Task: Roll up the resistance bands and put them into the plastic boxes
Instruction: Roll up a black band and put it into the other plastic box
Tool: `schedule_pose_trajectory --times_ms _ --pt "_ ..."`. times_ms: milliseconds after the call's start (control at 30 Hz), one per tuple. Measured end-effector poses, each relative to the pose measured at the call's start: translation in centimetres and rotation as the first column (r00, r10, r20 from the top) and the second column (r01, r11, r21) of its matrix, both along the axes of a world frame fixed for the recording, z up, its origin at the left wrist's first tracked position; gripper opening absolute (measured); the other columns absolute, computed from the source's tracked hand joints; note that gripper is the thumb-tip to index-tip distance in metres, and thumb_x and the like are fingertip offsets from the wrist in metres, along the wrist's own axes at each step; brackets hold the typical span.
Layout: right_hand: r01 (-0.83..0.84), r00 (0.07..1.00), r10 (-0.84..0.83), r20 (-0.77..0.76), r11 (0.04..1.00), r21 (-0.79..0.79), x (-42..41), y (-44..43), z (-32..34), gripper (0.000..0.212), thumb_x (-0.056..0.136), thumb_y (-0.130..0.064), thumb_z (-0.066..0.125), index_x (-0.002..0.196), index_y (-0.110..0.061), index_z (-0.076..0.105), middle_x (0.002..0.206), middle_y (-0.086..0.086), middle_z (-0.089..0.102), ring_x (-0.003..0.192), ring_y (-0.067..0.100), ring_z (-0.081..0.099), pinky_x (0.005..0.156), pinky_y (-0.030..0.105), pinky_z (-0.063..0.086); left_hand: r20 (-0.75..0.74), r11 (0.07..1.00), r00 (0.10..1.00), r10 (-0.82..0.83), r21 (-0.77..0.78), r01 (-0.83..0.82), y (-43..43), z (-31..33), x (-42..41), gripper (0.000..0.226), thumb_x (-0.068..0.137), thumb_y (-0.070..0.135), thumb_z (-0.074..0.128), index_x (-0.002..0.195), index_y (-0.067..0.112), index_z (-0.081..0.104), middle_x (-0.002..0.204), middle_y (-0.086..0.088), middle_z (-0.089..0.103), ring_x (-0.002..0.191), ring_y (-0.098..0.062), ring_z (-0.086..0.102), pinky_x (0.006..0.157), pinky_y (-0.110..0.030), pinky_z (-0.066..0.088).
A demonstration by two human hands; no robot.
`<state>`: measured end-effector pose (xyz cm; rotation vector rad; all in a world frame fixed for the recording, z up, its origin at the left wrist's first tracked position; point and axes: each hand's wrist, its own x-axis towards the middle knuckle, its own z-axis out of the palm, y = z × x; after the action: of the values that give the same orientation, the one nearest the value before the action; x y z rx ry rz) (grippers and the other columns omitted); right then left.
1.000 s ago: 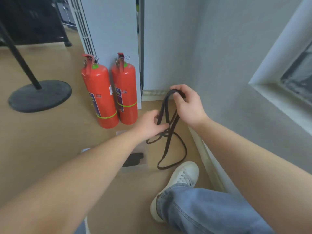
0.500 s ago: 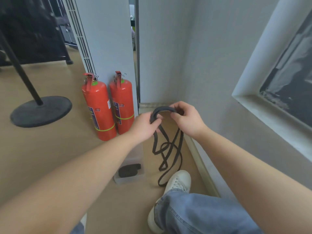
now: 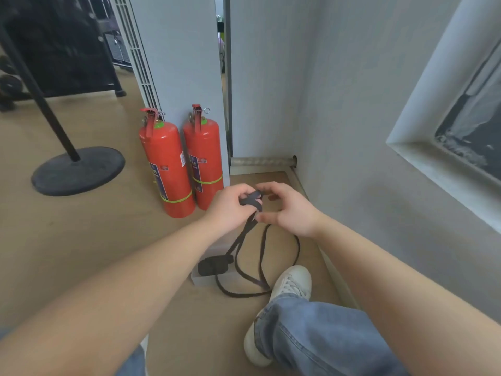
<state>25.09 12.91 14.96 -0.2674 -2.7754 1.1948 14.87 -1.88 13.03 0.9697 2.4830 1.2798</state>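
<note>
The fingers (image 3: 244,191) of the left hand (image 3: 229,210) are curled round the top of the black resistance band (image 3: 250,201), gripping a short folded section of it. The right hand (image 3: 291,211) faces it just beside. Its index finger reaches over to the fold and its thumb presses against the strands right below, so both hands are clamped on the same end of the band.

From there the rest of the band hangs down in loose loops and lies on the wooden floor (image 3: 95,240). It runs between the hands and a white shoe (image 3: 294,282), which one loop touches. A leg in blue jeans (image 3: 325,340) rises from that shoe.

Beneath the left forearm, a clear plastic box (image 3: 204,280) sits on the floor with a dark rolled band (image 3: 214,265) inside it. A strand of the held band crosses its near corner.

Farther out, two red fire extinguishers (image 3: 166,169) stand upright side by side against a white panel. The round black base of a stand (image 3: 78,170) rests on the floor well to the left. A grey wall with a recessed window frame (image 3: 412,131) fills the right side.
</note>
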Motion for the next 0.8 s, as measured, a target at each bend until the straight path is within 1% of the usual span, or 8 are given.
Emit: schedule_pose_trajectory --times_ms 100,167,267,400,467,567,700,800 --pt "-0.009 1.0 0.009 0.002 0.999 -0.039 -0.1 -0.6 -0.5 0.057 0.084 -0.02 0.079 0.134 -0.027 0.053 0.136 -0.007 0.058 0.12 0.008 0.054 0.1 0.029 0.044 -0.008 1.0 1.0 -0.021 -0.012 0.021 -0.4 -0.4 0.1 0.016 0.082 0.022 0.075 0.094 0.032 0.073 0.084 0.011 0.073 0.083 -0.01 0.067 0.079 -0.034 0.055" --pt "0.02 0.999 -0.021 -0.029 1.0 -0.016 0.0 -0.7 -0.7 0.032 0.085 -0.013 0.074 0.109 -0.026 0.056 0.117 -0.004 0.064 0.095 0.008 0.059 0.082 0.025 0.046 -0.093 0.996 0.994 -0.051 -0.077 0.044 -0.8 -0.6 0.1 0.013 0.081 0.021 0.074 0.088 0.032 0.073 0.082 0.011 0.072 0.082 -0.013 0.067 0.078 -0.038 0.057" --pt "0.067 0.996 -0.066 -0.061 0.998 0.0 0.3 -0.7 -0.8 0.023 0.085 -0.01 0.069 0.09 -0.024 0.051 0.088 -0.003 0.062 0.072 0.012 0.055 0.063 0.017 0.042 -0.193 0.975 0.977 -0.086 -0.219 0.042 -1.6 -0.9 0.3 0.018 0.079 0.017 0.072 0.088 0.032 0.069 0.083 0.012 0.066 0.08 -0.014 0.064 0.073 -0.039 0.057" --pt "0.119 0.986 -0.126 -0.111 0.99 -0.069 0.6 -0.4 -0.8 0.019 0.087 -0.01 0.064 0.094 -0.022 0.052 0.085 -0.003 0.06 0.068 0.012 0.053 0.06 0.018 0.044 -0.101 0.936 0.991 -0.088 -0.348 0.048 -3.0 -2.2 -0.3 0.017 0.082 0.018 0.072 0.087 0.033 0.066 0.087 0.01 0.068 0.084 -0.014 0.066 0.077 -0.035 0.058" --pt "0.176 0.968 -0.198 -0.152 0.974 -0.146 0.7 0.0 -0.8 0.018 0.09 -0.01 0.06 0.101 -0.023 0.055 0.091 -0.004 0.062 0.071 0.011 0.056 0.063 0.018 0.045 -0.076 0.924 0.995 -0.066 -0.382 0.032 -4.1 -3.2 -0.6 0.016 0.085 0.019 0.069 0.078 0.034 0.066 0.085 0.01 0.068 0.082 -0.014 0.065 0.079 -0.034 0.056" --pt "0.288 0.929 -0.322 -0.18 0.938 -0.192 0.6 0.7 -1.1 0.019 0.093 -0.01 0.056 0.104 -0.026 0.059 0.097 -0.009 0.062 0.079 0.009 0.057 0.068 0.02 0.044 -0.048 0.924 0.998 -0.031 -0.383 0.01 -6.0 -4.5 -1.1 0.017 0.092 0.021 0.063 0.08 0.032 0.064 0.078 0.009 0.066 0.079 -0.015 0.065 0.073 -0.03 0.051" --pt "0.332 0.938 -0.341 -0.056 0.934 -0.13 0.7 1.1 -2.0 0.025 0.096 -0.006 0.052 0.107 -0.027 0.06 0.1 -0.008 0.063 0.079 0.009 0.059 0.064 0.018 0.043 -0.018 0.958 0.999 0.037 -0.285 -0.041 -7.4 -5.1 -1.1 0.011 0.096 0.025 0.057 0.091 0.032 0.064 0.069 0.007 0.067 0.068 -0.014 0.064 0.062 -0.028 0.05" --pt "0.284 0.958 -0.281 0.054 0.958 -0.051 0.9 0.6 -2.7 0.035 0.095 -0.004 0.053 0.121 -0.026 0.06 0.111 -0.007 0.064 0.098 0.016 0.062 0.077 0.022 0.045 -0.045 0.973 0.999 0.022 -0.23 -0.032 -7.4 -4.4 -0.4 0.011 0.099 0.03 0.055 0.092 0.03 0.063 0.067 0.004 0.06 0.063 -0.016 0.055 0.055 -0.029 0.039"
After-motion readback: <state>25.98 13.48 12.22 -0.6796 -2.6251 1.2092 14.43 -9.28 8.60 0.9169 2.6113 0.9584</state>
